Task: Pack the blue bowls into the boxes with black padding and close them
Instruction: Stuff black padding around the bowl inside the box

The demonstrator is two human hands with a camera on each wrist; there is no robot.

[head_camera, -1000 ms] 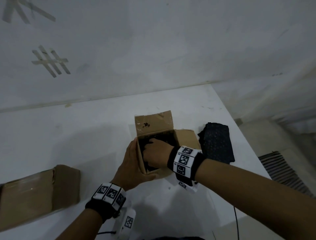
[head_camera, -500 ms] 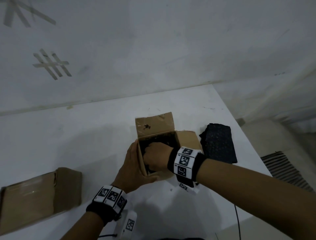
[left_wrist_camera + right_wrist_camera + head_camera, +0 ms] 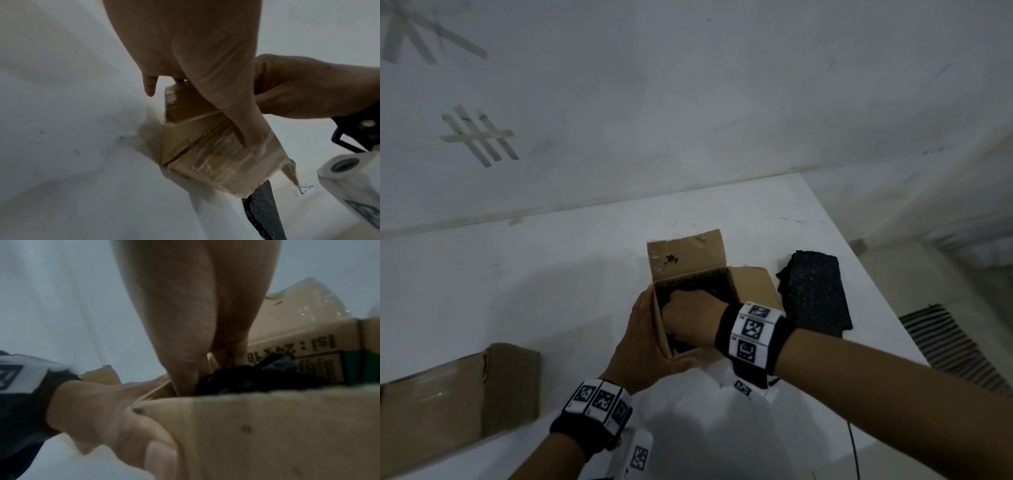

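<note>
Far left of the table [image 3: 524, 274]: a second cardboard box [image 3: 448, 404] lies on its side, flaps folded over, looks closed; what it holds is not visible.

Centre: the open box [image 3: 750, 284] stands upright, far flap raised. Left hand [image 3: 643, 346] grips its near-left corner, palm and fingers flat on the outer wall, thumb [image 3: 144, 443] wrapped round the front face. Steadying hold.

Right hand [image 3: 688, 318] is down inside the box, fingers buried in the black padding [image 3: 257, 378]; whether they are curled on the padding or only pressing it, I cannot tell. No blue bowl shows in any view: it may sit under the padding and the hand, or may not be here.

Right: a spare sheet of black padding [image 3: 815, 294] lies flat on the table, just beside the open box.

Progress, as judged: padding being seated in this box. Left to do: fold the flaps shut. The spare sheet suggests more packing ahead.
</note>
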